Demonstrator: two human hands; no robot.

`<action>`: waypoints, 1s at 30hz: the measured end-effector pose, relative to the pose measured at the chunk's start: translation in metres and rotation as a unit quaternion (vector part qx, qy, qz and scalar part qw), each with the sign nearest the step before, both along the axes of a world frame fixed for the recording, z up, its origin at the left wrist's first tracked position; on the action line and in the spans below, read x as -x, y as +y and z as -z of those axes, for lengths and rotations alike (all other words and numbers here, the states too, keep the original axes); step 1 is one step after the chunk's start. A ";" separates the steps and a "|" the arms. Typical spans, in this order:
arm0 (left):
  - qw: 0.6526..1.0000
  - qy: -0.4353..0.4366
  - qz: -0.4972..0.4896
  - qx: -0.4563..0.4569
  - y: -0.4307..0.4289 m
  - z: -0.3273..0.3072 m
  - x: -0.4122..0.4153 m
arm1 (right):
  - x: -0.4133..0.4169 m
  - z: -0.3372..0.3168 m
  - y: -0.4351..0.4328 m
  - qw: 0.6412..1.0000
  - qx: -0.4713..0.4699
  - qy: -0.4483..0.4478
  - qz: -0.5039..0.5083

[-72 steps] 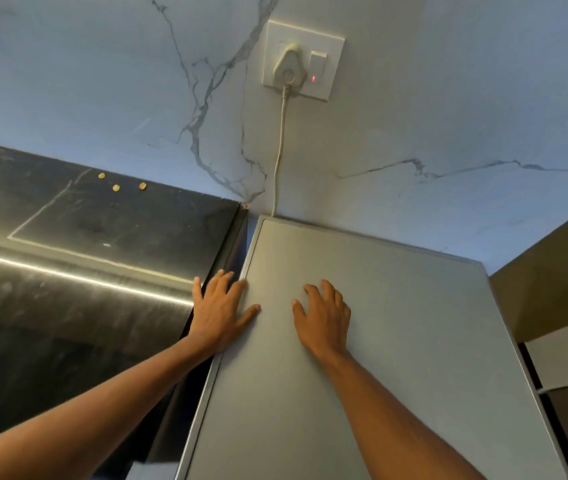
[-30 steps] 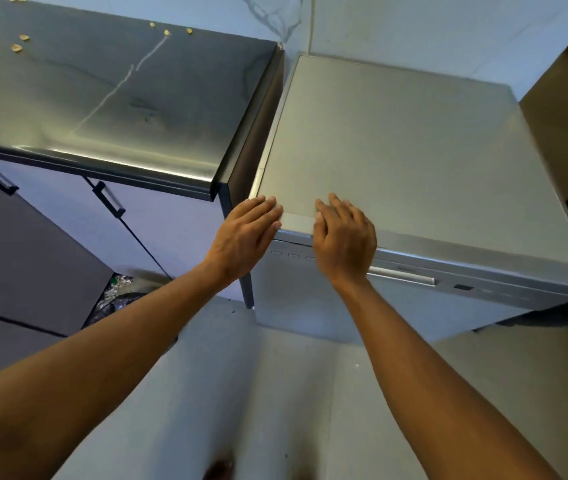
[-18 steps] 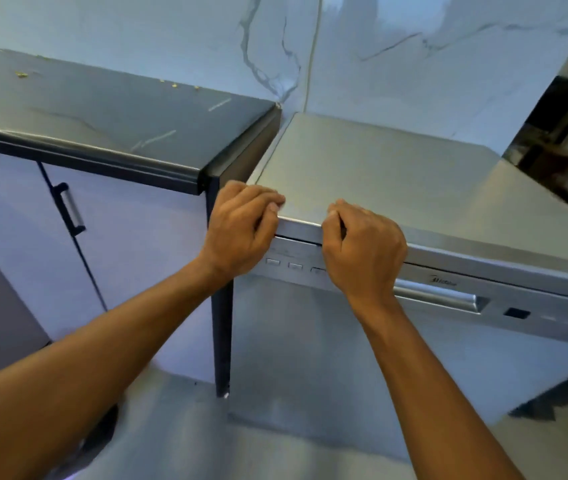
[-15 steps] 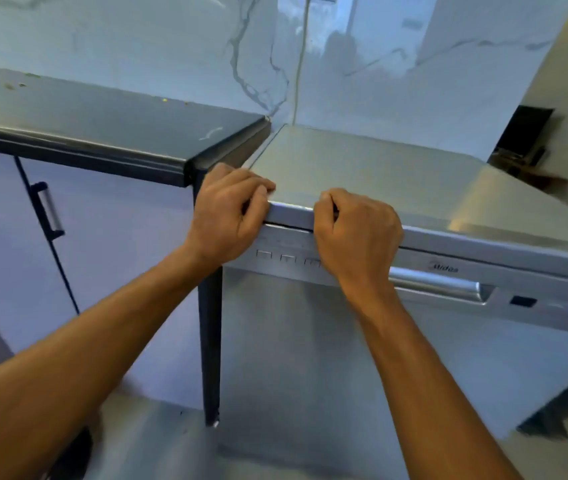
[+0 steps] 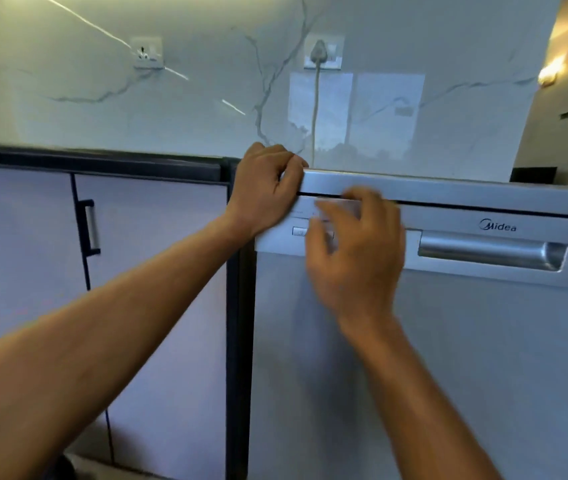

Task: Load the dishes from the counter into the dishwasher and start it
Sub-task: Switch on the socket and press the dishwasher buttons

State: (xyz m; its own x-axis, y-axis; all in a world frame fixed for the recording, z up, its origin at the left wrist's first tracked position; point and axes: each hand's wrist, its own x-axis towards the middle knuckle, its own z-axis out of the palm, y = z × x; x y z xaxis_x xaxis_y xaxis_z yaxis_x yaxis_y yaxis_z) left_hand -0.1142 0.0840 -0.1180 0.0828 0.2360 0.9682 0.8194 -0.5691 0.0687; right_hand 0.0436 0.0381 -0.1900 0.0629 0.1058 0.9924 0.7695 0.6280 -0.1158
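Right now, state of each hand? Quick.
Left hand: grips the dishwasher top edge at its left corner.
Right hand: blurred, fingers loosely curled, holds nothing, in front of the control panel.

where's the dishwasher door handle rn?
Head view, right of centre: the handle sits on the dishwasher front, just below the Midea logo, right of the right hand.

Your left hand [image 5: 265,190] is clamped on the dishwasher's top edge [image 5: 414,183]. Its fingers hook over the top, the thumb presses on the front, and the forearm runs up from the lower left. Your right hand [image 5: 355,251] hangs just right of and below that grip, with its back to you and its fingers loosely bent, holding nothing. It's blurry, so I can't tell if the fingertips touch anything. Both forearms are bare.
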 end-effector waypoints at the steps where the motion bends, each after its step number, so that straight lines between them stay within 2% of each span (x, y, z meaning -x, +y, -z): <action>1: 1.000 -0.007 0.001 0.003 0.001 0.002 0.000 | 0.008 0.020 -0.005 1.000 0.003 -0.010 -0.010; 4: 1.000 -0.016 0.016 0.009 0.002 0.000 0.001 | 0.027 0.061 -0.001 0.996 0.068 -0.056 -0.005; 8: 1.000 -0.007 0.018 0.011 -0.003 0.000 -0.001 | 0.042 0.078 0.011 0.986 0.131 -0.071 0.070; 13: 0.999 -0.044 0.002 0.015 0.000 0.003 -0.003 | 0.044 0.081 0.014 0.988 0.127 -0.056 0.073; 23: 0.997 -0.072 -0.007 0.030 0.001 0.004 -0.006 | 0.044 0.071 -0.006 0.974 0.193 -0.070 0.093; 30: 0.997 -0.068 -0.005 0.043 -0.002 0.002 -0.007 | 0.029 0.078 0.006 0.979 0.161 -0.104 0.067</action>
